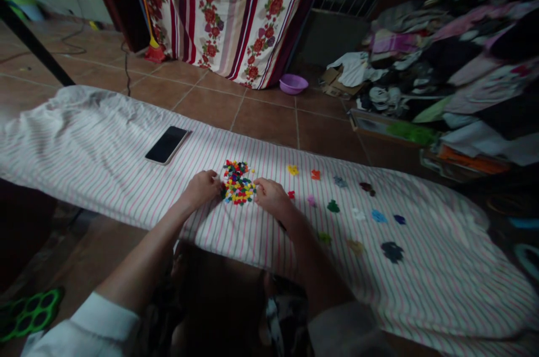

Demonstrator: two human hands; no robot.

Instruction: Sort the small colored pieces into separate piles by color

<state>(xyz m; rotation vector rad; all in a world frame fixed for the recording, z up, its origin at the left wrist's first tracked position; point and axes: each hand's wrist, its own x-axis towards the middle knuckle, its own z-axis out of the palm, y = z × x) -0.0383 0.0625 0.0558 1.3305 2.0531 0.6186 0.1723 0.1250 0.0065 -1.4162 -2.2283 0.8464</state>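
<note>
While pile of tiny plastic bits (238, 183) sits between two hands, left hand (200, 188) curls against pile's left side, right hand (272, 197) curls against its right side. Cannot tell if either hand pinches bit. Pile lies near middle of striped cloth (126, 138), toward far edge. Small color groups (333, 206) spread out toward cloth's right end. Black phone (167, 145) lies left of pile, near far edge. Purple bowl (293, 83) sits on tile floor (265, 121) beyond cloth.
</note>
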